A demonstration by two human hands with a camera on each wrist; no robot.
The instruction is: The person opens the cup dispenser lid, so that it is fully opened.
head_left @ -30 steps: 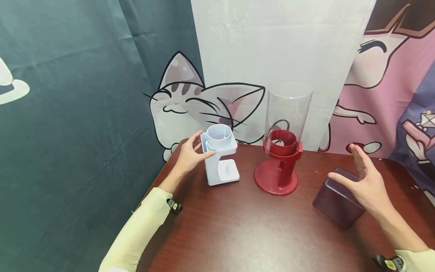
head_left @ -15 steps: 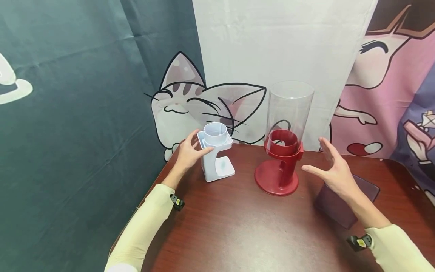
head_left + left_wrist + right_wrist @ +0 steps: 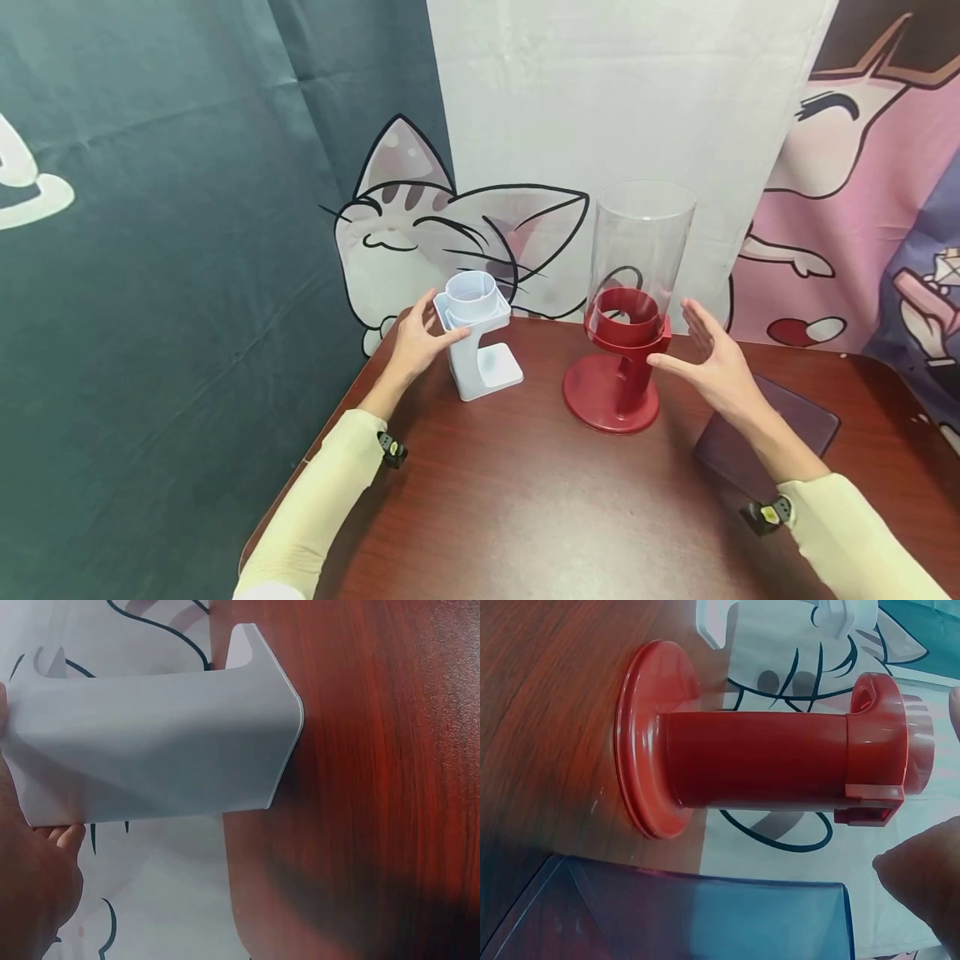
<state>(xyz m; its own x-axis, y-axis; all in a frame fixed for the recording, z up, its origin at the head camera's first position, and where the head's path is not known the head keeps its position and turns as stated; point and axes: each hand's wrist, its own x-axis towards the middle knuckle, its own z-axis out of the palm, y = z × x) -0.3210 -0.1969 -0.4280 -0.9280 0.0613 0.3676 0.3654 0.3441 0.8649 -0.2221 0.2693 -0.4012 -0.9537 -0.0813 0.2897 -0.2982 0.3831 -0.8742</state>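
At the back left my left hand (image 3: 417, 342) holds a white dispenser stand (image 3: 467, 354) by its upper part, thumb on the near side and fingers behind. A round collar tops this stand, and a flat square foot is at its base. The stand's smooth back (image 3: 157, 750) fills much of the left wrist view. To its right stands a red dispenser stand (image 3: 630, 387) with a round base, carrying a tall clear cylinder (image 3: 645, 242). My right hand (image 3: 723, 371) is beside the red stand's collar, fingers and thumb spread, with nothing between them.
A dark translucent purple box (image 3: 798, 412) sits on the brown wooden table (image 3: 540, 517) at the right, partly behind my right forearm. Printed cloth with a cartoon cat (image 3: 397, 217) hangs along the table's back edge, and a dark green curtain (image 3: 150, 333) hangs at the left.
My right hand has moved left from over the purple box to beside the red stand. My left hand and the white stand have shifted slightly left.
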